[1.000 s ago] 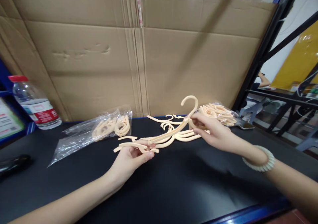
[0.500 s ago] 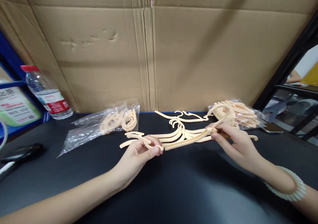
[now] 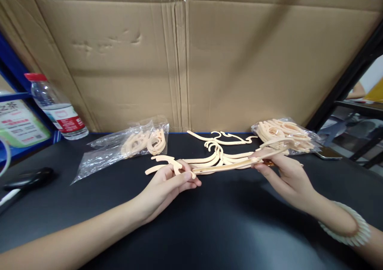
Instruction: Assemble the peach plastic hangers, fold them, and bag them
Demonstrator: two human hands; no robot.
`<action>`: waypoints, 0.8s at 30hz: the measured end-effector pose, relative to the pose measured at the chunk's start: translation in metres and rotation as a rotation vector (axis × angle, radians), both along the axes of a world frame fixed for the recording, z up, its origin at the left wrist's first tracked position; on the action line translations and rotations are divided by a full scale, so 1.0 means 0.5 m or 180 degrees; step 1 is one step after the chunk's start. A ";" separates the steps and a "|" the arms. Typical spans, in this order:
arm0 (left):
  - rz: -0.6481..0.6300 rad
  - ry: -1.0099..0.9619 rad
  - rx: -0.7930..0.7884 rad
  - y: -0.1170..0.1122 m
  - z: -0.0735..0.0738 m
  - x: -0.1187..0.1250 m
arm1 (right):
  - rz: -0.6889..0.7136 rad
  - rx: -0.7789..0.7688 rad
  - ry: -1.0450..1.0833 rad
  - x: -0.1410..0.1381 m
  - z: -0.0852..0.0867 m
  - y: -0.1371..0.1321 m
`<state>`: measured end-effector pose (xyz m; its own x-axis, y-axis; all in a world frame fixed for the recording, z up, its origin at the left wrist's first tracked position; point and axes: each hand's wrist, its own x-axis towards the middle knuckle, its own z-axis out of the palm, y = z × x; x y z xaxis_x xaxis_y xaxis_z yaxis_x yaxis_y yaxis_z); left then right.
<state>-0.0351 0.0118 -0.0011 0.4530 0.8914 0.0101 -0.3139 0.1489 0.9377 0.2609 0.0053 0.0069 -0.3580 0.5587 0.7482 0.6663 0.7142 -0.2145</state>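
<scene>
My left hand pinches a short, curved cream hanger end piece between thumb and fingers. Gripped in my right hand near the base of its hook is a longer cream hanger arm. The arm's free end points left and meets the small piece at my left fingertips; I cannot tell whether they are joined. Just behind, several cream hangers lie overlapping on the black table, partly hidden by the held parts. Farther back lies another cream hanger.
A clear bag of cream parts lies at back left, and a fuller bag at back right beside a phone. A water bottle and a black mouse-like object are at left. Cardboard walls the back.
The hanger arm in my right hand has turned, its hook tipping to the right and lower. Its free end now sits behind my left fingertips. My left hand has shifted slightly right.
</scene>
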 end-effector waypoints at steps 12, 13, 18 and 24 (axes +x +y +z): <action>-0.0008 -0.0165 -0.0100 0.000 0.003 -0.003 | 0.0085 -0.0027 -0.0030 -0.002 0.002 -0.002; -0.0013 -0.0166 -0.0100 0.000 0.003 -0.003 | 0.0101 -0.0037 -0.0034 -0.002 0.001 -0.002; -0.0127 -0.0152 -0.0083 0.002 0.005 -0.003 | 0.0109 -0.0090 -0.0034 -0.003 -0.001 -0.004; -0.0174 -0.0184 -0.0104 -0.001 0.008 -0.005 | 0.0065 0.0087 -0.0059 -0.010 0.005 -0.007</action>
